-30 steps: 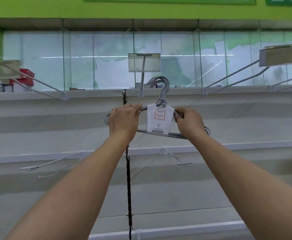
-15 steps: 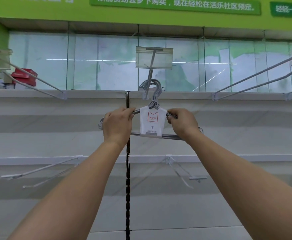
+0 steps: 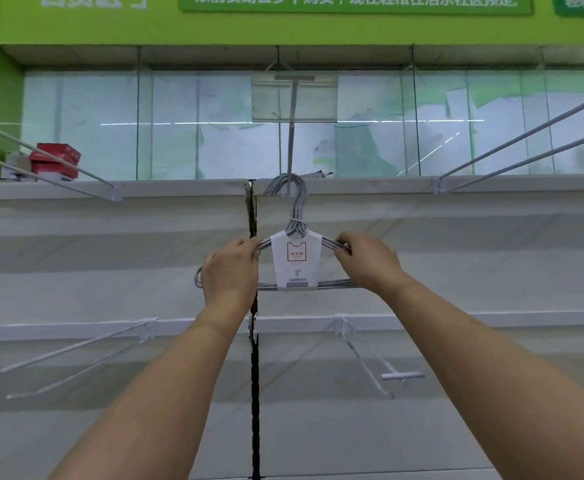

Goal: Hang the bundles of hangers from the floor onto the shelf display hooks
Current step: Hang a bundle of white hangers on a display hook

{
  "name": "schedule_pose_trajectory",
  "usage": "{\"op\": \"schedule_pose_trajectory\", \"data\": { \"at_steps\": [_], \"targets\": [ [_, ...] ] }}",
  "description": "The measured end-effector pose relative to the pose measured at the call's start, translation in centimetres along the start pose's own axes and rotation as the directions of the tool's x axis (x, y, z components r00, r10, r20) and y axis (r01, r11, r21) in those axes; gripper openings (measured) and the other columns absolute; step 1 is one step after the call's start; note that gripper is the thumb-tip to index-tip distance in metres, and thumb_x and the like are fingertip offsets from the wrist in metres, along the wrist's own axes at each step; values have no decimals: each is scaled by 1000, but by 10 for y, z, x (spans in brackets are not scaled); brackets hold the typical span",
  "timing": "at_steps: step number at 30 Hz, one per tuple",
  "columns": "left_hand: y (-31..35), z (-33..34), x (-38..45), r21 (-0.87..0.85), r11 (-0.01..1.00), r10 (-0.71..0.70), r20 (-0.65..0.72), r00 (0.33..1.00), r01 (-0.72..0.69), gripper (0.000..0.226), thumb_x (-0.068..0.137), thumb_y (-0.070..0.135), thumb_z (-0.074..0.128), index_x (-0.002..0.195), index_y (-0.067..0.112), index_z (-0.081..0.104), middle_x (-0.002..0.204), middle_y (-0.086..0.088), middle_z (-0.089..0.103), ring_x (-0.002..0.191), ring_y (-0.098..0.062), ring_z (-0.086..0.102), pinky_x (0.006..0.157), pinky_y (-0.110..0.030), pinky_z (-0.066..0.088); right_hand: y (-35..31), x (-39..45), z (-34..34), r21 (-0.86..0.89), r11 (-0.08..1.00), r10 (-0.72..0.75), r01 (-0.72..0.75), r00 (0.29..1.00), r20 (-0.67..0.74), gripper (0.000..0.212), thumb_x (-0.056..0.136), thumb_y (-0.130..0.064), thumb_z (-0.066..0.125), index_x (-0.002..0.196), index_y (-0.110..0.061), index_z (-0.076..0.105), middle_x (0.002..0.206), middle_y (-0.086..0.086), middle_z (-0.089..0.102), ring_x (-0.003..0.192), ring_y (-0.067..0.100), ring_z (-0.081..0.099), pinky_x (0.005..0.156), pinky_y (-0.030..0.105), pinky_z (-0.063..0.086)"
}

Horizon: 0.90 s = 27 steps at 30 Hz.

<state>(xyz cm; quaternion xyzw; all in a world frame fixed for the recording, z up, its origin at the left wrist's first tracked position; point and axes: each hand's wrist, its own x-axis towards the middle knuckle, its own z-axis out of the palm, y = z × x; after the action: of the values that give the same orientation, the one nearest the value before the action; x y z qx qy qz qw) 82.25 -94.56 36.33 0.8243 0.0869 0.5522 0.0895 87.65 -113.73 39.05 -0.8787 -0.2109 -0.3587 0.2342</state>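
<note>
The bundle of hangers (image 3: 294,261) looks light and stiff, its thin wire slippery, so the sloping shoulders either side of the paper label (image 3: 295,265) seem the best hold. The left hand (image 3: 229,275) pinches the shoulder left of the label, the right hand (image 3: 370,261) the shoulder right of it. Above the label, the hanger hooks sit at the display hook (image 3: 289,157), whether seated I cannot tell
</note>
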Motion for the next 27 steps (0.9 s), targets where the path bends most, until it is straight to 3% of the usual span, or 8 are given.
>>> {"op": "schedule_pose_trajectory", "data": {
  "at_steps": [5,8,11,16,20,24,27],
  "targets": [
    [0,16,8,56,998,-27,22,999,25,34,102,28,36,131,29,55,110,1,61,92,-28,57,72,-29,33,24,15,13,-28,1000,-9,9,1000,6,28,100,-19,38,113,-18,63,103,11,64,90,29,53,67,30,34],
    [0,29,14,83,996,-33,46,998,29,34,102,28,36,130,28,55,109,-1,61,90,-28,58,73,-30,35,32,24,20,-45,998,-39,38,999,-8,26,101,-25,37,107,-17,62,89,7,57,80,25,47,63,30,32],
    [0,42,19,87,995,-49,45,998,45,34,102,27,36,129,27,56,108,-2,61,90,-29,58,76,-33,40,37,30,28,-64,996,-55,54,998,-11,27,102,-28,36,105,-17,61,88,4,52,83,26,50,64,31,33],
    [-3,53,28,101,992,-80,77,994,73,34,102,25,34,128,28,57,111,-4,61,96,-32,57,72,-32,38,37,38,40,-86,996,-30,27,999,-30,29,102,-28,34,106,-18,62,106,9,59,99,31,55,72,32,34],
    [-1,55,31,78,993,-97,110,989,89,35,103,22,32,128,25,56,112,-7,61,100,-31,56,71,-32,35,37,39,45,-111,994,-22,15,998,-66,32,103,-29,33,109,-16,62,107,10,58,97,31,55,72,33,34],
    [4,54,27,77,992,-110,105,988,102,34,102,21,34,131,20,52,117,-11,61,105,-32,54,79,-38,41,38,33,49,-99,995,-15,6,996,-89,33,103,-28,32,120,-16,58,115,11,56,107,31,50,86,36,36],
    [3,56,21,47,995,-91,123,988,86,41,101,22,36,141,20,39,129,-10,55,118,-31,47,95,-39,35,43,21,52,-83,996,3,-9,997,-81,35,101,-31,36,132,-20,47,131,7,50,123,28,41,104,38,27]
  ]
}}
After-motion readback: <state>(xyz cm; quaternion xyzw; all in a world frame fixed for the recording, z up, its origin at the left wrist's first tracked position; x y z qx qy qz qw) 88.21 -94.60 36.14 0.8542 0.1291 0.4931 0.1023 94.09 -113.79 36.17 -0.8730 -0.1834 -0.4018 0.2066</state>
